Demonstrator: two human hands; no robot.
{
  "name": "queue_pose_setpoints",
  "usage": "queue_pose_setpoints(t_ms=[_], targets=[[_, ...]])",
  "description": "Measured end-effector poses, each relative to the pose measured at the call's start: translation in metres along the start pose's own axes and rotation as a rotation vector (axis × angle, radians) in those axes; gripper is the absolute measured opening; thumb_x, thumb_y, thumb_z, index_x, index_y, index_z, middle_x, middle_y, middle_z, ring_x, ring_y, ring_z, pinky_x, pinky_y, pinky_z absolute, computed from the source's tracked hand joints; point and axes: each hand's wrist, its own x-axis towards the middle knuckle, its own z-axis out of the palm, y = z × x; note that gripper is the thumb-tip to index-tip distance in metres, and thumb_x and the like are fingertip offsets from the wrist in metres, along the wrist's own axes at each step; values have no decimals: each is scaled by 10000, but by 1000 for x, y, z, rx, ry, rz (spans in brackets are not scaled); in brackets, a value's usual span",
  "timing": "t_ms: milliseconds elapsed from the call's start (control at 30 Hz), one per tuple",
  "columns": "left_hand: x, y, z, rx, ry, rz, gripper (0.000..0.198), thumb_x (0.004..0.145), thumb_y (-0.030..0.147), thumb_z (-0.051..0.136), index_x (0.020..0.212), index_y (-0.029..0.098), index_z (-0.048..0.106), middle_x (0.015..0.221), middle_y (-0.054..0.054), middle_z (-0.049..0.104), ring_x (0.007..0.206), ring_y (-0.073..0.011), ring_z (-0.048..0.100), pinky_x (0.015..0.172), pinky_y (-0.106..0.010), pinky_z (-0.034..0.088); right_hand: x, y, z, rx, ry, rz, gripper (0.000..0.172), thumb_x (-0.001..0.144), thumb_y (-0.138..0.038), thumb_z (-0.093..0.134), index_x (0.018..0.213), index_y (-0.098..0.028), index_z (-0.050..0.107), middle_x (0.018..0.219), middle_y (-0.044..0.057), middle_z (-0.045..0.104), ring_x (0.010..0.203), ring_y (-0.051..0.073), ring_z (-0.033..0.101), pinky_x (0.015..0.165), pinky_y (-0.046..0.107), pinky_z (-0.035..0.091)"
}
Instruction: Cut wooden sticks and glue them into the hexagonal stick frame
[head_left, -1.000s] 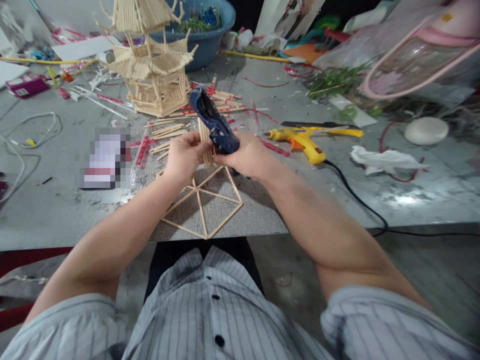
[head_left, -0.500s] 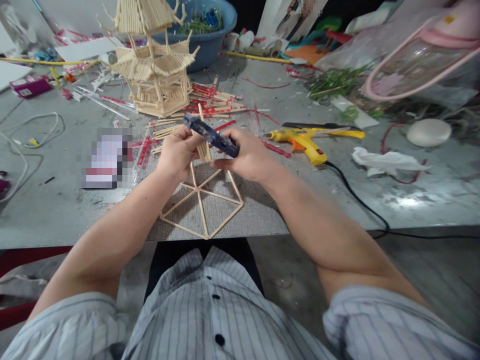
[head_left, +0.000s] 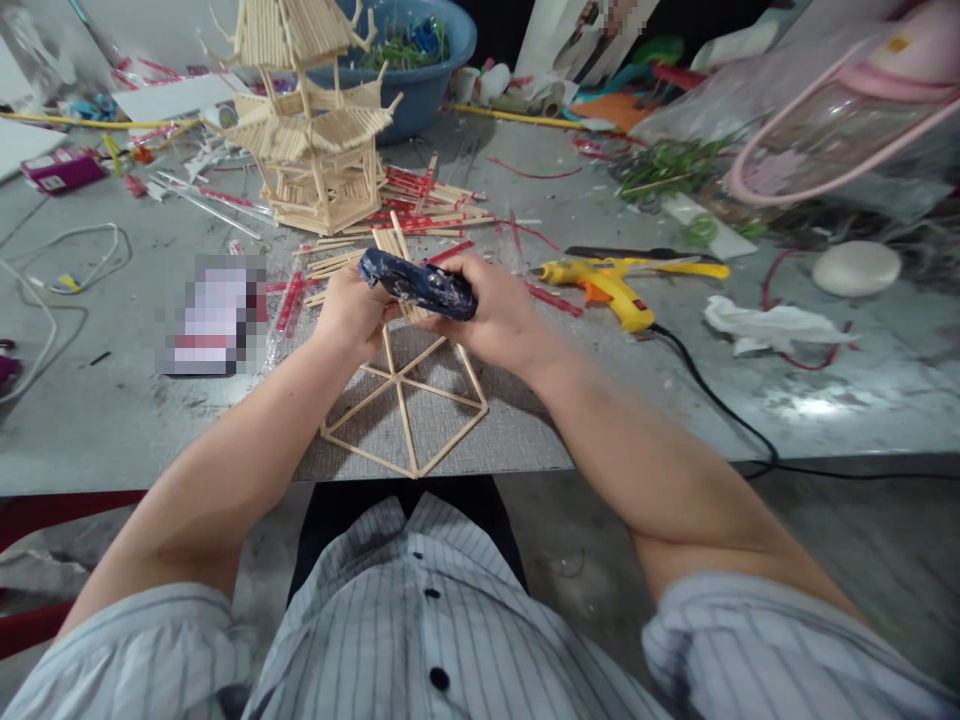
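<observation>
I tipped the blue tool (head_left: 417, 284) from steep to near-level across the sticks (head_left: 388, 241), likely lining up; right hand (head_left: 504, 312) gripped it, left hand (head_left: 351, 308) pinched the sticks

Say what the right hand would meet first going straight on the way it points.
Probably the pale sticks in the left hand; the dark blue tool that the right hand holds overlaps them here, so any gap is unclear.

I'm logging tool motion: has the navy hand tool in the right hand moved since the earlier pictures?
Yes. Judged against the hexagonal stick frame, the navy hand tool's far end has swung left and down in the picture, nearer the frame.
</observation>
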Motion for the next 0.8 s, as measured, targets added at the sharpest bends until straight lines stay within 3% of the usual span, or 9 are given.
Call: queue_pose_setpoints(t_ms=[233, 500, 700, 800], targets=[[-3, 12, 0, 30, -47, -149, 145, 671, 89, 681, 624, 144, 554, 544, 50, 593, 460, -48, 509, 430, -138, 378, 0, -1, 2, -57, 1, -10, 519, 744, -553, 711, 1110, -209, 584, 1094, 114, 695, 999, 311, 638, 816, 421, 449], [-1, 8, 0, 31, -2, -151, 218, 755, 30, 576, 578, 154, 552, 494, 45, 548, 435, -59, 482, 433, -158, 367, 1, -1, 1, -70, -31, 11, 589, 702, -583, 743, 1134, -212, 593, 1116, 115, 689, 1028, 315, 625, 839, 413, 443], [-1, 7, -1, 41, -34, -119, 188, 750, 29, 601, 615, 158, 574, 571, 35, 592, 507, -73, 542, 553, -172, 462, 1, -3, 3, -89, -31, 20, 600, 669, -551, 782, 1130, -216, 596, 1113, 109, 692, 1012, 309, 622, 826, 400, 440], [-2, 8, 1, 49, -10, -154, 193, 767, 27, 536, 647, 165, 600, 560, 34, 585, 472, -76, 517, 499, -173, 442, 1, -5, 3, -91, -7, 38, 615, 660, -556, 789, 1133, -217, 592, 1135, 114, 687, 1051, 322, 612, 851, 414, 436]])
